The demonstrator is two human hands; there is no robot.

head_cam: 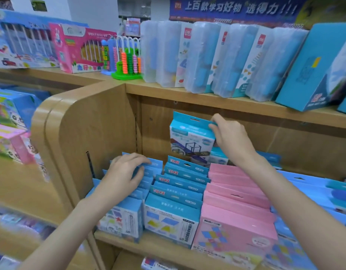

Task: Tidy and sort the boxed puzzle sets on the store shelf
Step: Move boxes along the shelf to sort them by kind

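Head view: one blue box lifted, its row yet to be chosen

Head camera shows my right hand (229, 138) at 12 o'clock, fingers pinching the hang-tab of a blue puzzle box (189, 137) held above the rows. My left hand (123, 172) sits at 9 o'clock, fingers spread and pressed on the tabs of the left blue row (127, 207). I judge this as mid-sort. Next, I need to match the print and slot the box upright into a gap. The wooden shelf (148, 243) holds files of boxes: the middle blue row (176, 193) at 6 o'clock, the pink row (236, 201) toward 4 o'clock, more blue boxes beyond.
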